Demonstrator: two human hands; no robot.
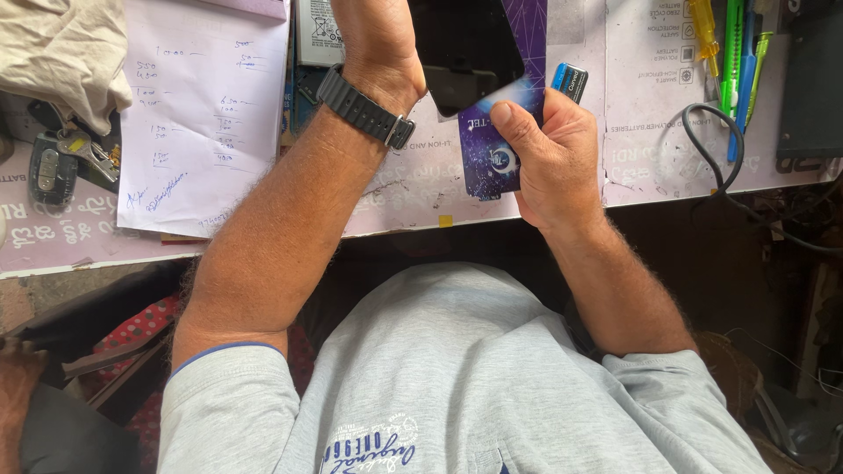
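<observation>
My left hand reaches up to the top edge of the view, a black watch on its wrist, and holds a black phone from the left side. My right hand grips the phone's lower end, thumb pressed near a dark block at its bottom edge. A small blue and black object pokes out above my right fingers. Under the hands lies a purple card or box with a white crescent mark, on the desk.
A handwritten white sheet lies at the left, with keys and a key fob and a beige cloth beside it. Pens and screwdrivers lie at the top right, near a black cable. The desk edge runs across mid-frame.
</observation>
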